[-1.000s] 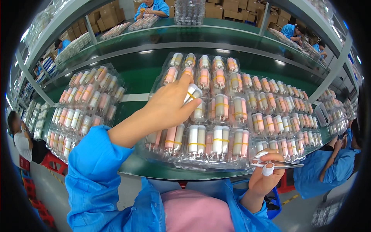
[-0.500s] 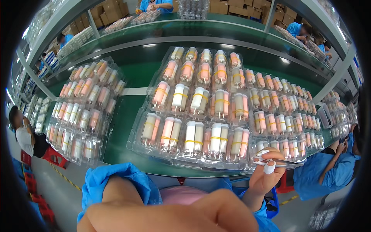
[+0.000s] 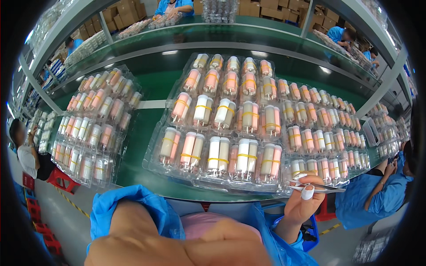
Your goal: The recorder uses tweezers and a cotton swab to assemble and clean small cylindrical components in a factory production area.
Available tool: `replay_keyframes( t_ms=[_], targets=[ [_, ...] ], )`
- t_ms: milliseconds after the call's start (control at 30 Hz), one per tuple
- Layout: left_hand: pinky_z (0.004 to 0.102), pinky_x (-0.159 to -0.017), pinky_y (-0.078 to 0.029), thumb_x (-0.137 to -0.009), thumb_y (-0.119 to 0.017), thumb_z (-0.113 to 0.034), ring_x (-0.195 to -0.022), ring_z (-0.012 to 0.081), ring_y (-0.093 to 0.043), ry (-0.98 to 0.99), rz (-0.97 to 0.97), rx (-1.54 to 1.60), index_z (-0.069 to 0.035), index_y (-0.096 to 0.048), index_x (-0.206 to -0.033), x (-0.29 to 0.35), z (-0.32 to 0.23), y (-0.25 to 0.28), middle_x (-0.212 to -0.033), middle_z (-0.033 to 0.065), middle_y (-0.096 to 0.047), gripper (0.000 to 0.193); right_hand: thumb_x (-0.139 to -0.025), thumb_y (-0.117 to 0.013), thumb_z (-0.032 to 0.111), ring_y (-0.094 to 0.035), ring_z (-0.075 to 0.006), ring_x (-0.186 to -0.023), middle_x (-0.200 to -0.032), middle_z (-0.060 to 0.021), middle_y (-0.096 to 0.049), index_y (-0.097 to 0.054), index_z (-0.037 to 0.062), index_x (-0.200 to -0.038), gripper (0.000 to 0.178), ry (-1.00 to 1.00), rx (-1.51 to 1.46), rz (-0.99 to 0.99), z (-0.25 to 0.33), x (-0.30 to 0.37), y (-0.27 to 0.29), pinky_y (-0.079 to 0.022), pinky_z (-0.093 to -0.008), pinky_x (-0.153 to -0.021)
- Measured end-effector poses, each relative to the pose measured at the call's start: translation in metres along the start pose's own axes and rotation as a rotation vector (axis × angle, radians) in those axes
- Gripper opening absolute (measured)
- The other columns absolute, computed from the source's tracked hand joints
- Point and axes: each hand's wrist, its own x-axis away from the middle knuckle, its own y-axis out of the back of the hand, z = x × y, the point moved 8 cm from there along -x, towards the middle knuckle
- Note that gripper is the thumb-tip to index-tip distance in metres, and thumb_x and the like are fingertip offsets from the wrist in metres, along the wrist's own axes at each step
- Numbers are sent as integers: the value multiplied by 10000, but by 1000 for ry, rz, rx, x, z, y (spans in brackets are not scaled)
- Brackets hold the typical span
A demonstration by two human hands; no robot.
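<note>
Along the lower edge of the head view, the left hand (image 3: 208,250) is a large blur close to the camera, and whether it is open, closed or gripping something cannot be told. A second ago it was over the middle tray (image 3: 152,162) with a white bundle between its fingers; now it is drawn back in front of the body and nothing is held above the tray. That suggests the bundle has been let go there, though which of the white ones it is remains unclear.

At the lower right, the right hand (image 3: 304,201), with white finger covers (image 3: 307,192), grips a pair of tweezers (image 3: 329,189) near the tray's front corner, much as before.

At the centre, the clear middle tray rests on the green bench (image 3: 146,128), four rows of pockets deep. Each visible pocket contains a bundle, such as the white-and-grey bundle (image 3: 222,111): cylinders in white, grey or pink, bound with a yellow band, thin metal stems toward the viewer. Similar bundles fill the left trays (image 3: 113,173) and, just beside the middle one, the right trays (image 3: 306,154).
</note>
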Motion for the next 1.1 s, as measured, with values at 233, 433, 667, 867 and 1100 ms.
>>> replay_keyframes(
  t_ms=[233,433,667,867,1100],
  targets=[
    [273,-781,-365,-926,-500,-236,-857,160,-518,9,-72,434,-56,-556,-1069,-7,12,5,-874,47,-586,236,-825,-658,213,-537,-170,-701,-789,-113,-539,-558,-34,-852,268,-11,32,10,-4,2,2,-498,-279,-610],
    [269,-815,-357,-935,-499,-243,-893,152,-524,-62,-197,1127,-44,-574,-1059,-23,20,-3,-907,40,-594,245,-853,-629,259,-529,-168,-729,-810,-111,-517,-544,-31,-868,302,-23,27,47,-9,5,1,-474,-259,-612],
    [264,-855,-347,-946,-499,-251,-936,143,-530,-286,-184,1736,-31,-594,-1048,-79,20,-25,-944,32,-605,260,-848,-631,235,-523,-155,-732,-862,-99,-505,-541,-11,-860,262,-102,13,-42,-18,8,16,-470,-266,-636],
    [270,-795,-347,-942,-479,-233,-869,145,-515,-427,-275,1458,-47,-586,-1048,-31,9,-4,-910,25,-581,240,-845,-638,241,-530,-158,-735,-864,-102,-505,-537,-8,-848,269,-63,24,-26,-20,6,28,-471,-266,-635],
    [281,-670,-350,-929,-445,-198,-730,154,-486,-944,-422,900,-82,-563,-1055,109,-39,42,-831,18,-533,208,-811,-689,237,-544,-166,-723,-789,-103,-548,-564,-34,-854,301,-76,-25,110,-18,-16,-12,-474,-269,-618]
  ],
)
